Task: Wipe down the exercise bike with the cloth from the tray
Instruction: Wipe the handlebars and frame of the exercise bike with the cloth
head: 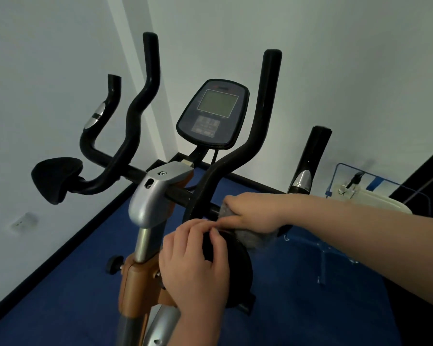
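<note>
my right hand (254, 212): fingers closed on grey cloth (254, 237), pressed to the exercise bike (150, 201) handlebar | my left hand (198, 268): fingers curled over black elbow pad (238, 270)

The room is dim and evenly lit, with a cool grey cast on the walls (335, 58) and a paler band of light running down the wall corner (135, 58). Small highlights gleam on the silver bracket (148, 196) and the console screen (218, 103), whose display is too soft to read. Wide-angle distortion bends the edges, and the hands look slightly blurred, perhaps from motion.
</note>
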